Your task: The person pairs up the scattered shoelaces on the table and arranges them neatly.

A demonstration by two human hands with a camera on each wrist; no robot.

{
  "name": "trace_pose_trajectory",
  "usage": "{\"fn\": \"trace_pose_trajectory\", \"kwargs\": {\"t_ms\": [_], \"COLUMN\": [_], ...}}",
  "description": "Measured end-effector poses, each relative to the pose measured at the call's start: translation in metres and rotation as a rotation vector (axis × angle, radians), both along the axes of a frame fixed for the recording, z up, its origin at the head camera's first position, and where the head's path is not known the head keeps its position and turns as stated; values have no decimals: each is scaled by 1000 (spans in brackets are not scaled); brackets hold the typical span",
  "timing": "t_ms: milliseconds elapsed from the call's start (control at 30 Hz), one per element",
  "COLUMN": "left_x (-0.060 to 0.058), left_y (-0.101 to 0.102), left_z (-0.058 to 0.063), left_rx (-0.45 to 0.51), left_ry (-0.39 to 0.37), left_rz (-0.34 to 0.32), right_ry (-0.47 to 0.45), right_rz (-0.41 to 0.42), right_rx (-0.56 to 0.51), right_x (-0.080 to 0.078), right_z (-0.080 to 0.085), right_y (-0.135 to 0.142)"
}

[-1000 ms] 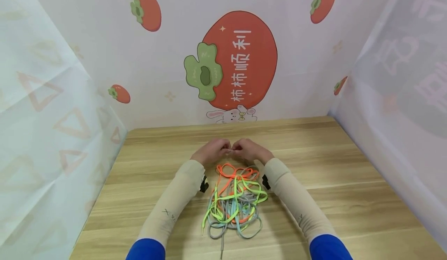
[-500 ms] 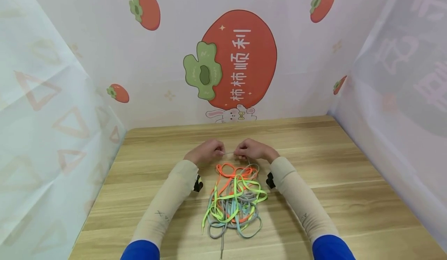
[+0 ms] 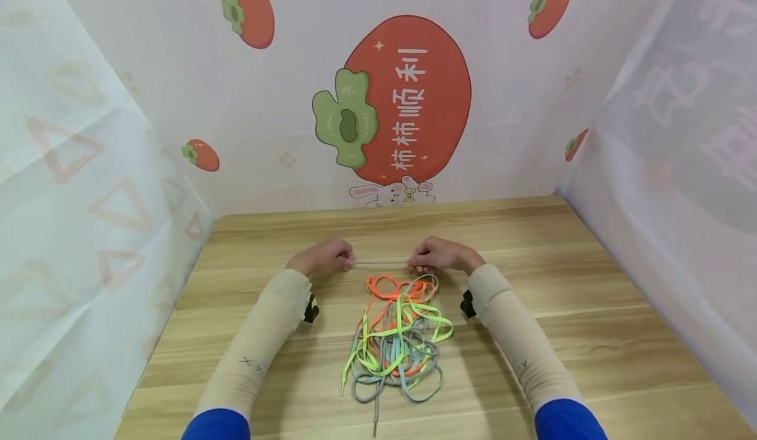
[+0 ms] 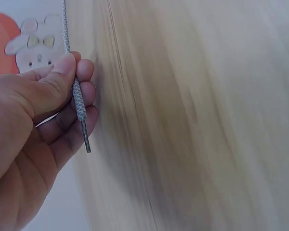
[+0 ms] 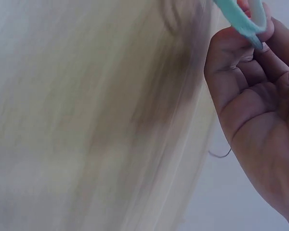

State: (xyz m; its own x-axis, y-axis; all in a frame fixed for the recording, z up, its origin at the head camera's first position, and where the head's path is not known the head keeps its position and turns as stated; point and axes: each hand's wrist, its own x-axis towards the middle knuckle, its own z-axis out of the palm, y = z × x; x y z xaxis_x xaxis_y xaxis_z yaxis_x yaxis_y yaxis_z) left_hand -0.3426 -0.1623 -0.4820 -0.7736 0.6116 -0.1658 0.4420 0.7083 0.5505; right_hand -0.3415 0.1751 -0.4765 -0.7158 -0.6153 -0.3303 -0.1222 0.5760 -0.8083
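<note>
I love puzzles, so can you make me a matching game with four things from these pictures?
1. left hand
2. right hand
3. pile of laces
4. rabbit drawing

A. on the wall, below the big red fruit
B. holding a turquoise lace
C. on the table, between the sleeves
D. pinching a patterned cord near its dark tip

Pairs: 1-D, 2-B, 3-C, 4-A

Screened work booth on my feed: a wood-grain counter [image 3: 573, 282], a fruit-printed backdrop [image 3: 408, 92] behind it, pale patterned sheets [image 3: 77, 197] flanking it.
</note>
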Motion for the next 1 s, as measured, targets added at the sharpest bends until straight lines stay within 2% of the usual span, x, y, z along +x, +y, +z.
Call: {"fn": "trace_pose_trajectory", "kwargs": {"t_ms": [200,467,667,800,1000], "left_x": [3,6,9,9,13], "left_y": [-27,-55,-74,-86,-104], "left_z": [4,7,10,10,11], "left_rx": [-9,-24,-52,-72,-83], "left_ry": [-27,-40,-4,26,23], "left_rz": [52,87,97,75,85], "right_ry": [1,3,20,17,-2], "right_rz": [-19,-42,-73,-85,-101], "right_rx": [19,16,27,36,41], "right_x": [3,2,3,4,5], "right_z": [1,0,3,4,2], "right_y": [12,27,38,46,55]}}
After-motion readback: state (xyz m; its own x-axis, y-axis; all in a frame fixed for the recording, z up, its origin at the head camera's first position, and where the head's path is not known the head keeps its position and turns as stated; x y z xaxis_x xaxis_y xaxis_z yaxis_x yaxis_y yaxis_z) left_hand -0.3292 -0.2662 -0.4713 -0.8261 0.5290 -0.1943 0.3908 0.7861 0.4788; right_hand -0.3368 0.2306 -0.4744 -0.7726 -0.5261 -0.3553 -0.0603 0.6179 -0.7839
